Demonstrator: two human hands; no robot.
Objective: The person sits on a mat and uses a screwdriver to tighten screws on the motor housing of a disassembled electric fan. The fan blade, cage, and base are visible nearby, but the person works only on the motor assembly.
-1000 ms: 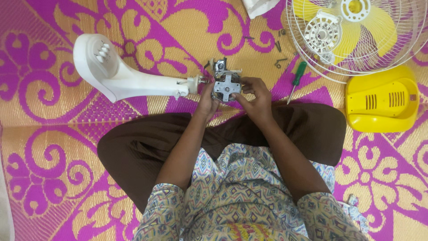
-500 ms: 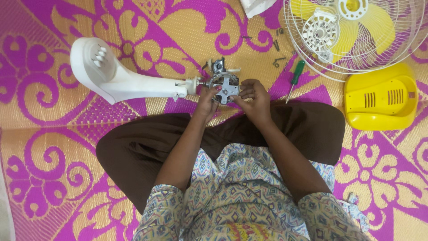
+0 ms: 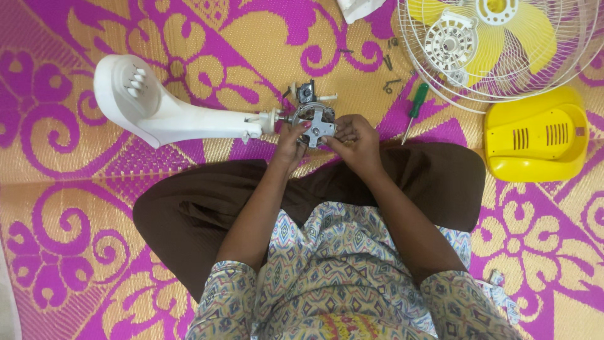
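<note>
**Q:** What did your hands have at that moment?

**A:** The fan motor [image 3: 313, 121]. My left hand [image 3: 290, 140] pinched its left edge, fingers closed on the metal frame. My right hand [image 3: 353, 135] was curled shut against its right side, thumb on the front cross-plate. I held it from both sides to keep it from turning, I'd judge.

**Q:** Where was the motor?

**A:** Just past my knees, low over the mat [image 3: 75, 208], at the end of the white fan stand [image 3: 165, 112]. It looked joined to the stand's neck; I couldn't tell how firmly.

**Q:** Why was the stand lying flat?

**A:** Probably so the motor faced me. Base pointed away left, neck toward my lap.

**Q:** Other parts?

**A:** The green screwdriver [image 3: 413, 107] lay just right of my hands, within reach. Loose screws [image 3: 389, 83] sat beyond it near the wire grille [image 3: 585, 56]. The yellow blades [image 3: 535, 25] lay inside that grille. The yellow motor cover [image 3: 536, 135] was off to the right, well apart, open side up.
</note>
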